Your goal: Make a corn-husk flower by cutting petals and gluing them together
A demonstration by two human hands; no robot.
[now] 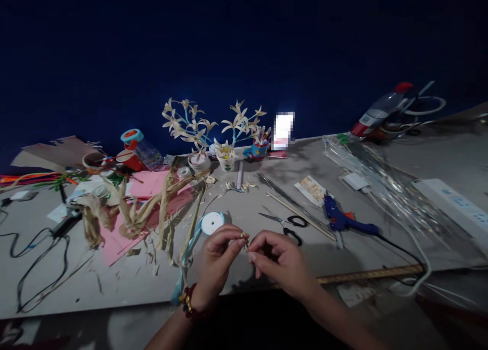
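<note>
Near the front edge of the table, my left hand (219, 256) pinches a small pale husk-coloured piece (244, 235) between thumb and fingertips. My right hand (280, 261) is closed right beside it, fingertips pinched at the piece's thin lower end; exactly what they grip is too small to make out. Behind my left hand lies a white spool (212, 223) with light blue ribbon (194, 235). Black-handled scissors (284, 222) lie open just beyond my right hand. Pale husk flowers (190, 121) on blue stems stand in small white cups (226, 163) at the back.
Dried husks (133, 213) cover pink paper (112, 246) on the left. To the right are a blue glue gun (343, 219), a packet of small pale pieces (313, 190), thin wires (282, 190), plastic-wrapped bundles (385, 182) and a power strip (453, 202). A lit phone (283, 130) leans at the back.
</note>
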